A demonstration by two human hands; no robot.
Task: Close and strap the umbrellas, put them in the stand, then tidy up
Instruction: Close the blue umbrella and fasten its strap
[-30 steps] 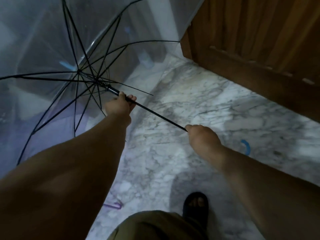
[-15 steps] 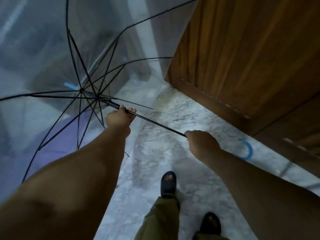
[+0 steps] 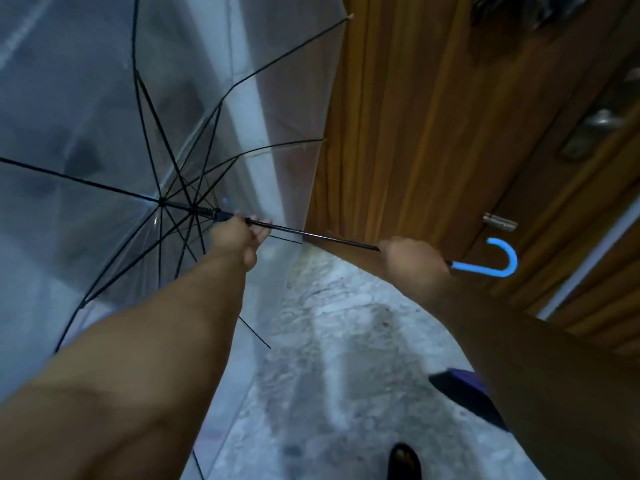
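- Since a second ago: clear umbrella (image 3: 104,140) swung up beside the wooden door (image 3: 433,116), canopy open.
- Left hand (image 3: 235,237) grip curled round the shaft below the runner.
- Right hand (image 3: 412,259) wraps the shaft by the blue handle (image 3: 498,261); closing not yet begun.

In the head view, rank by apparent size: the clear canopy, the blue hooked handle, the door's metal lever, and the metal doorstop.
1. Clear canopy, by far the largest.
2. Blue hooked handle.
3. Door's metal lever, blurred and further off, so close to the handle.
4. Metal doorstop, smallest.
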